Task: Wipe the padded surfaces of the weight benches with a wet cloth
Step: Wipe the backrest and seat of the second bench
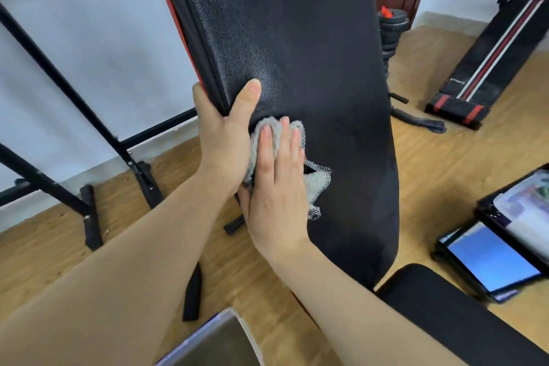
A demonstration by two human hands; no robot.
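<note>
Step in hand: wiping the lower left area of the tilted pad (297, 38). Right hand (276, 187) is pressing the cloth (318, 181) against the pad face, just beside the left edge. Its grip is wide, with fingers lying straight and together over the bunched grey fabric and nothing pinched. The cloth's mesh fringe is trailing out to the right of the palm. Left hand (225, 134) is bracing the pad: its grip is closing round the left edge, thumb lying on the front face, fingers going behind and out of view. Judgement: to do this well, the palm should be applying even pressure in long overlapping strokes across to the right edge, then working up toward the far top. The bunched cloth is covering little, so spreading it flatter would be helping. The left hand should be shifting so the patch under its thumb gets wiped too. Seat (430, 306) is lying near right, second bench (490, 53) far right. I cannot tell whether either is wiped.
</note>
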